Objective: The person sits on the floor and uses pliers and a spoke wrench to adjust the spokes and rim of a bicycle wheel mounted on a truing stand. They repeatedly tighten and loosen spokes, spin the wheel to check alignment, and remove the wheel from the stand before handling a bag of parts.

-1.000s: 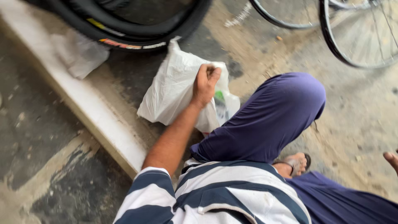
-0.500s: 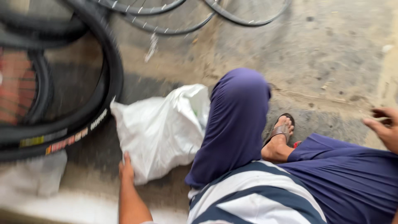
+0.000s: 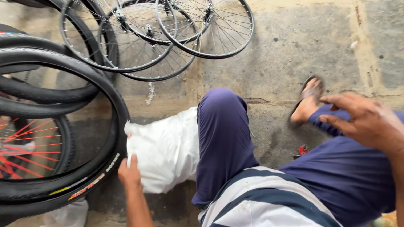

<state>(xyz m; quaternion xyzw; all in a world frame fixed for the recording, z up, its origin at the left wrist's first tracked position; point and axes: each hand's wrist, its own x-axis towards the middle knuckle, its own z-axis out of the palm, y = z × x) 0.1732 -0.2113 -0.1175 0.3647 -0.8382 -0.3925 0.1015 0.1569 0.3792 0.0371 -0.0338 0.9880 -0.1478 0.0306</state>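
We've got our left hand (image 3: 129,174) pinching the edge of the white plastic bag (image 3: 164,151), which sits on the concrete floor (image 3: 294,46) beside the black tyre (image 3: 84,176). Looks light, floppy and crinkly, so bunching the loose edge seems best. Right hand (image 3: 366,120) hovers open, holding nothing.

Black tyres (image 3: 63,126) lean at left; bare spoked rims (image 3: 168,38) lie on the concrete floor (image 3: 294,46); a small red tool (image 3: 301,150) nearby.

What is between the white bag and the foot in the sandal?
The person's raised knee in dark blue trousers, seen from the head camera, lies between the white plastic bag and the sandalled foot.
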